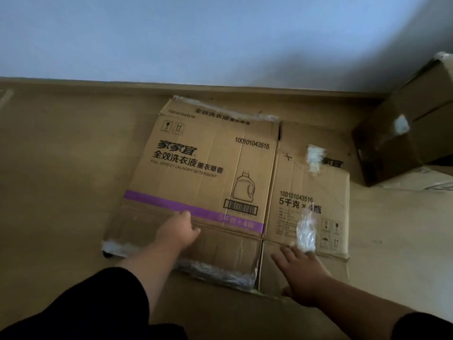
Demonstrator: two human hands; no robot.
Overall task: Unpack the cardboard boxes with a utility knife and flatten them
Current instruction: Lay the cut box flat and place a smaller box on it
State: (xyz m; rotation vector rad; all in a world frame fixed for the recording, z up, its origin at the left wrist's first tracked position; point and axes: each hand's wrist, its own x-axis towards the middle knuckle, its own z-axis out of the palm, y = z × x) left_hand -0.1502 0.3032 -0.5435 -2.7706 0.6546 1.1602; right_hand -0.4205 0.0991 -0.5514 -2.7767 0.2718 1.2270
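Note:
A flattened laundry-detergent cardboard box lies on the floor in the middle of the head view, printed side up, with a purple stripe and torn clear tape along its edges. My left hand presses flat on its near left panel, beside the purple stripe. On the near right panel my right hand lies with fingers spread, just below a scrap of crumpled tape. No utility knife shows in the view.
A closed brown box stands tilted at the right, against the pale wall, on top of another flat carton. The tan floor stretches out to the left of the flattened box.

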